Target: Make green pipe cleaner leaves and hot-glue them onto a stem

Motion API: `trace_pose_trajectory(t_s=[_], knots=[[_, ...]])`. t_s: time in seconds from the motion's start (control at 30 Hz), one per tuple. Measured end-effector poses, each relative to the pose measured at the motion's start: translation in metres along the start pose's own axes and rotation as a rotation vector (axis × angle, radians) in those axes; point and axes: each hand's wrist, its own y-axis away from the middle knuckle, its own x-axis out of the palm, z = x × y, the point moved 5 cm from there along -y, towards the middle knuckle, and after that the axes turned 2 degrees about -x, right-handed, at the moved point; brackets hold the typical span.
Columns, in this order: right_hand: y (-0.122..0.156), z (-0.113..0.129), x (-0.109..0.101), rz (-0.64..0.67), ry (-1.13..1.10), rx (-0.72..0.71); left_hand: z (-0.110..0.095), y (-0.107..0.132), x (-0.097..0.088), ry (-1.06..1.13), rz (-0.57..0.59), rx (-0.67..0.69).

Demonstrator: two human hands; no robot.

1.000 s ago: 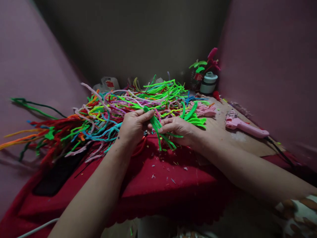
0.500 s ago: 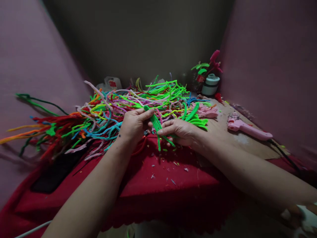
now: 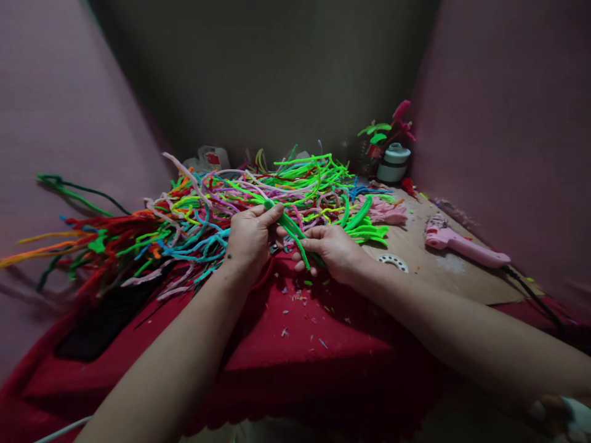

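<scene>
Between my two hands is a bundle of green pipe cleaners [image 3: 292,229], slanting down to the right above the table's front part. My left hand [image 3: 252,237] pinches its upper end between thumb and fingers. Lower down, my right hand [image 3: 333,249] grips the same bundle, with a loose green end hanging by its fingers. Just beyond my hands lies a large heap of multicoloured pipe cleaners [image 3: 221,203]. Finished-looking green leaf shapes [image 3: 364,226] lie close behind my right hand.
A pink glue gun [image 3: 464,243] with a black cord rests on a cardboard sheet [image 3: 450,277] at right. A white ring [image 3: 392,263] lies near my right wrist. A dark phone [image 3: 95,326] is at left. Small scraps dot the red cloth [image 3: 295,344]. A white-lidded jar [image 3: 394,162] stands behind.
My right hand has shifted slightly and closed nearer the bundle's lower end, the strands now closer together. The view has moved a little, and the white ring has come into sight.
</scene>
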Motion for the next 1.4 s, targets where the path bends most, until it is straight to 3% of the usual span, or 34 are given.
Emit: trace_pose_trajectory(t_s=[0.47,0.7,0.93,1.1,1.2,1.4], knots=[[0.000,-0.001,-0.002,-0.023,-0.003,-0.071,0.012,-0.003,0.004,0.084,0.165,-0.117],[0.009,0.017,0.010,0.346,-0.061,-0.040,0.003,-0.004,0.002,0.059,0.209,-0.100],[0.010,0.018,0.009,0.399,0.028,-0.026,0.010,-0.001,0.006,0.049,0.237,-0.097],[0.006,0.011,0.007,0.291,0.077,-0.001,0.010,0.003,0.010,0.107,0.233,-0.122],[0.002,0.009,0.006,0.237,0.103,-0.066,0.008,0.004,0.012,0.171,0.237,-0.148],[0.002,0.006,0.007,0.230,0.000,-0.114,0.003,0.000,0.006,0.170,0.197,-0.144]])
